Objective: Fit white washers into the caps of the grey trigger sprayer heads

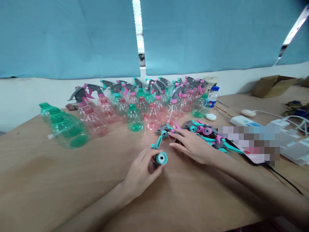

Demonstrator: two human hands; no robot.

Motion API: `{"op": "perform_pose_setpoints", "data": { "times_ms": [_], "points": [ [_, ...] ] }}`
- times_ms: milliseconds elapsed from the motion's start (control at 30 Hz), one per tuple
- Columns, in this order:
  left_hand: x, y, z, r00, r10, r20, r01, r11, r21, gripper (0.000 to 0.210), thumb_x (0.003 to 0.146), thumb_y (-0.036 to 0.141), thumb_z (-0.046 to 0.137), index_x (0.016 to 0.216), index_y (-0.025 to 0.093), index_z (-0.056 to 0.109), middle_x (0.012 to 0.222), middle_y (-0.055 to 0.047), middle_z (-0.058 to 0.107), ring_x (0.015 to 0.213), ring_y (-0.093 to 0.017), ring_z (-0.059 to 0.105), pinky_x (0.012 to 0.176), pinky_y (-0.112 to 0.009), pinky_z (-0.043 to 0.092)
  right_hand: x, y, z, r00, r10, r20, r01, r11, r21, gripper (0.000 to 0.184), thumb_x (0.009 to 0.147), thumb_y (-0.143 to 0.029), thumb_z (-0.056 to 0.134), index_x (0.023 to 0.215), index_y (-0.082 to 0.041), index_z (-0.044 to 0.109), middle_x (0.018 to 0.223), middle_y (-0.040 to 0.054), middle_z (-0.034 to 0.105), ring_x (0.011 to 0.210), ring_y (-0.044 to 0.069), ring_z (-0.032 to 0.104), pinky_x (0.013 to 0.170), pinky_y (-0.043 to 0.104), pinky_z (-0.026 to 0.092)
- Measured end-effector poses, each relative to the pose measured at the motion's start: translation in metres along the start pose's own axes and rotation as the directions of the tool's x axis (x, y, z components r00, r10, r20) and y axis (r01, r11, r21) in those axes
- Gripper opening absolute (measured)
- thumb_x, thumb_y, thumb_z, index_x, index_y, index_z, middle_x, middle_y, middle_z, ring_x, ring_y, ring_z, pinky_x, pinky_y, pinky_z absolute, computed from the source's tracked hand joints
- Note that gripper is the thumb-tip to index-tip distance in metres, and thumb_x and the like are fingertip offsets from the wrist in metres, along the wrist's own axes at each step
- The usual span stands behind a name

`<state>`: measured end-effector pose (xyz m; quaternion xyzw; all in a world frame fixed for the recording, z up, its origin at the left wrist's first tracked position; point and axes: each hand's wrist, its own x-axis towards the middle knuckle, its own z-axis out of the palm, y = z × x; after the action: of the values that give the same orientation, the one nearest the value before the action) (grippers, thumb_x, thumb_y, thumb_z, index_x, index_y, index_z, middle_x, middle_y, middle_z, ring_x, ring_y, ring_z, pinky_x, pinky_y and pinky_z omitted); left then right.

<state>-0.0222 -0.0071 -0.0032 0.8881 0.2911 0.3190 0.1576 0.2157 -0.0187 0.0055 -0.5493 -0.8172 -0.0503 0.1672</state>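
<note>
My left hand [142, 174] is closed around a grey and teal trigger spray head [161, 158], its round collar facing me. To the right, my right hand [193, 145] reaches over a heap of loose spray heads [206, 130] with its fingers stretched out; what lies beneath the palm is hidden. Just beyond its fingertips rests another teal-collared spray head [164, 133]. Behind both hands stand clear pink bottles without tops [153, 117] and an open green bottle [135, 119]. Several bottles with spray heads fitted [158, 93] stand further back.
Several green bottles [72, 132] stand or lean at the left. At the right are a phone [253, 154] with a cable, a white power strip [246, 122], a computer mouse [248, 112] and a cardboard box [272, 85]. A blue-capped drink bottle [213, 96] stands near a paper cup [211, 80].
</note>
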Motion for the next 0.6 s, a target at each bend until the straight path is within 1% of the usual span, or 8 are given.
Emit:
{"op": "perform_pose_setpoints", "data": {
  "times_ms": [67,100,167,233,300,400,500,600],
  "points": [
    [-0.003,-0.003,-0.007,0.999,-0.029,-0.030,0.029,1.000,-0.001,0.024,0.082,0.017,0.057,0.104,0.023,0.052,0.091,-0.001,0.062,0.076,-0.016,0.059,0.070,-0.029,0.049,0.018,0.000,0.006,0.999,0.042,-0.002,-0.042,0.999,-0.016,0.050,0.096,-0.047,0.032,0.134,-0.019,0.044,0.138,0.0127,0.047,0.126,0.029,0.044,0.098,0.048,0.041],
    [-0.005,-0.004,-0.009,0.998,-0.055,-0.043,0.055,0.998,-0.002,0.024,0.082,0.017,0.057,0.104,0.023,0.052,0.088,0.000,0.062,0.072,-0.015,0.058,0.067,-0.028,0.049,0.025,0.000,0.009,0.999,0.041,-0.003,-0.041,0.999,-0.021,0.052,0.095,-0.049,0.034,0.136,-0.018,0.043,0.139,0.0127,0.046,0.125,0.029,0.045,0.097,0.047,0.042],
    [-0.007,-0.004,-0.013,0.991,-0.115,-0.062,0.115,0.993,-0.010,0.024,0.081,0.018,0.058,0.103,0.023,0.053,0.083,0.001,0.062,0.065,-0.013,0.057,0.062,-0.025,0.048,0.037,-0.002,0.016,1.000,-0.005,-0.003,0.004,0.999,-0.042,0.055,0.092,-0.051,0.039,0.136,-0.018,0.042,0.140,0.0118,0.046,0.125,0.029,0.045,0.100,0.048,0.039],
    [-0.007,-0.004,-0.014,0.986,-0.154,-0.071,0.153,0.988,-0.026,0.024,0.080,0.019,0.059,0.103,0.023,0.053,0.081,0.001,0.061,0.063,-0.012,0.056,0.059,-0.024,0.048,0.042,-0.005,0.022,0.999,-0.051,0.001,0.051,0.997,-0.065,0.053,0.091,-0.051,0.043,0.133,-0.019,0.046,0.139,0.0104,0.048,0.124,0.029,0.046,0.103,0.050,0.035],
    [-0.007,-0.004,-0.012,0.984,-0.163,-0.070,0.160,0.986,-0.045,0.025,0.079,0.018,0.061,0.102,0.023,0.053,0.082,0.001,0.062,0.062,-0.012,0.056,0.058,-0.024,0.047,0.041,-0.008,0.026,0.998,-0.066,-0.001,0.066,0.994,-0.083,0.044,0.092,-0.048,0.044,0.124,-0.020,0.053,0.134,0.0089,0.053,0.119,0.028,0.050,0.103,0.050,0.033],
    [-0.006,-0.003,-0.011,0.983,-0.174,-0.061,0.170,0.983,-0.065,0.025,0.078,0.017,0.061,0.101,0.022,0.054,0.081,0.001,0.062,0.062,-0.012,0.056,0.057,-0.023,0.047,0.034,-0.010,0.027,0.999,-0.035,-0.020,0.033,0.993,-0.112,0.030,0.092,-0.042,0.046,0.106,-0.020,0.061,0.120,0.0087,0.062,0.110,0.026,0.055,0.103,0.050,0.031],
    [-0.004,-0.003,-0.011,0.981,-0.186,-0.058,0.182,0.981,-0.069,0.027,0.077,0.015,0.062,0.102,0.022,0.056,0.081,0.001,0.061,0.061,-0.012,0.055,0.057,-0.023,0.047,0.027,-0.012,0.025,0.998,0.011,-0.069,-0.022,0.988,-0.156,0.025,0.090,-0.039,0.050,0.094,-0.017,0.063,0.104,0.0102,0.066,0.109,0.029,0.055,0.104,0.052,0.028],
    [-0.003,-0.003,-0.012,0.982,-0.182,-0.051,0.179,0.982,-0.062,0.027,0.079,0.017,0.062,0.105,0.023,0.058,0.087,0.000,0.062,0.061,-0.012,0.055,0.059,-0.025,0.049,0.023,-0.014,0.024,0.992,0.036,-0.122,-0.059,0.980,-0.191,0.023,0.089,-0.036,0.051,0.087,-0.017,0.064,0.096,0.0107,0.067,0.109,0.031,0.054,0.104,0.055,0.025]
  ]
}}
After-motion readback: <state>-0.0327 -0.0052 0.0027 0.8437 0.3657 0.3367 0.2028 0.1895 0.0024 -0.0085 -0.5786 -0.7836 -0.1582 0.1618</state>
